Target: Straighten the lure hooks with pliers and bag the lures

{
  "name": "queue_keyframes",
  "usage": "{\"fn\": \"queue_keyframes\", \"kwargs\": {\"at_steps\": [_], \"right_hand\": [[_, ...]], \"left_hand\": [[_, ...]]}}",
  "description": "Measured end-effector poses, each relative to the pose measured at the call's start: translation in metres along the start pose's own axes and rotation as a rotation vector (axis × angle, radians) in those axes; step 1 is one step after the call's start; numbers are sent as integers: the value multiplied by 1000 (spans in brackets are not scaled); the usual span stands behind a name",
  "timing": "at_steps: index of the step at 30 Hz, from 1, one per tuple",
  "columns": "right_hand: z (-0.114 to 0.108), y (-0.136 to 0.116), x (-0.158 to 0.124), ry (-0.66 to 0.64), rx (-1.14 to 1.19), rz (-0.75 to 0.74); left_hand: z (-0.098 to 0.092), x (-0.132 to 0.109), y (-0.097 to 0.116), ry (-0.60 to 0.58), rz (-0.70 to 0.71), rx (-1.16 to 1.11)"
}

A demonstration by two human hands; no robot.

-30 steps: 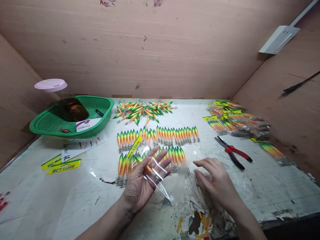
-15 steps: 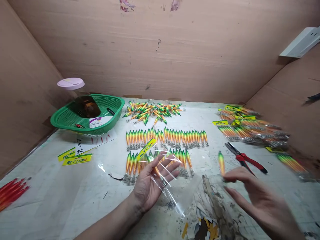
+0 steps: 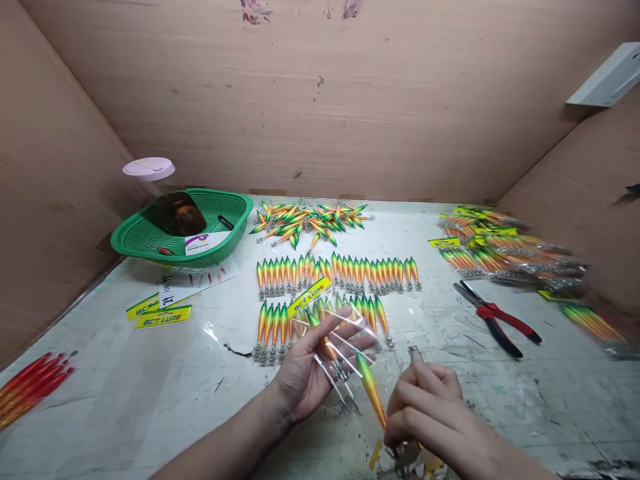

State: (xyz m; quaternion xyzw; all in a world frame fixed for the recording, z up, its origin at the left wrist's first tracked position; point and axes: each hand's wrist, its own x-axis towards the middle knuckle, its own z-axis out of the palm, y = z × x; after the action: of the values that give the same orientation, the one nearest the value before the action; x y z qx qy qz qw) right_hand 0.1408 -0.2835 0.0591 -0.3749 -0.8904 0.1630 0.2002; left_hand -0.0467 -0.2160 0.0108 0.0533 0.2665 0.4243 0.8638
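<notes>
My left hand [image 3: 310, 373] holds a clear plastic bag [image 3: 337, 357] across its palm, thumb on top. The bag carries a yellow "BCT LURE" header card [image 3: 310, 297], and a green-and-orange squid jig [image 3: 327, 345] lies inside it. Pinched in my right hand [image 3: 430, 410] by its hook end is another squid jig [image 3: 371, 390], its green tip pointing up at the bag's lower end. Whether the tip is inside the bag's mouth I cannot tell. Beyond my hands lie two rows of squid jigs [image 3: 373, 275], partly covered by the bag.
A loose heap of jigs [image 3: 310, 223] lies at the back. Filled bags [image 3: 525, 253] are piled right, near red-handled pliers [image 3: 505, 323]. On the left stand a green basket [image 3: 183, 260] holding a pink-lidded cup [image 3: 149, 169], loose header cards [image 3: 163, 317] and red jigs [image 3: 33, 387].
My right hand has moved left with its jig, from beside the pliers to the bag's lower end. My left hand has stayed nearly in place with the bag.
</notes>
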Motion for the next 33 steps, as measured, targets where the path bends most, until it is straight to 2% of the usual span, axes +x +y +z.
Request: {"fn": "queue_keyframes", "kwargs": {"at_steps": [2, 7, 12, 20, 22, 25, 27, 29, 31, 33], "right_hand": [[-5, 8, 1, -25, -100, -19], [9, 21, -2, 201, -319, -8], [27, 20, -2, 399, -321, 108], [56, 8, 14, 618, -282, 212], [57, 7, 13, 599, -299, 189], [39, 13, -2, 511, -272, 150], [19, 27, -22, 333, -177, 110], [1, 48, -44, 62, -96, 56], [-7, 71, -59, 67, -172, 96], [-5, 90, -62, 187, -340, 224]], "left_hand": [[-1, 0, -2, -15, -16, 32], [-2, 1, -5, -5, -20, 38], [-3, 0, -7, -11, 1, -6], [-6, 0, -14, -44, 30, 38], [-5, 1, -13, -17, 35, 25], [-4, 3, -9, 48, 45, -1], [-4, 4, -5, 69, 57, -14], [-3, 4, -2, 68, 67, -29], [-3, 4, 0, 65, 72, -40], [-1, 4, 0, 65, 72, -39]]}}
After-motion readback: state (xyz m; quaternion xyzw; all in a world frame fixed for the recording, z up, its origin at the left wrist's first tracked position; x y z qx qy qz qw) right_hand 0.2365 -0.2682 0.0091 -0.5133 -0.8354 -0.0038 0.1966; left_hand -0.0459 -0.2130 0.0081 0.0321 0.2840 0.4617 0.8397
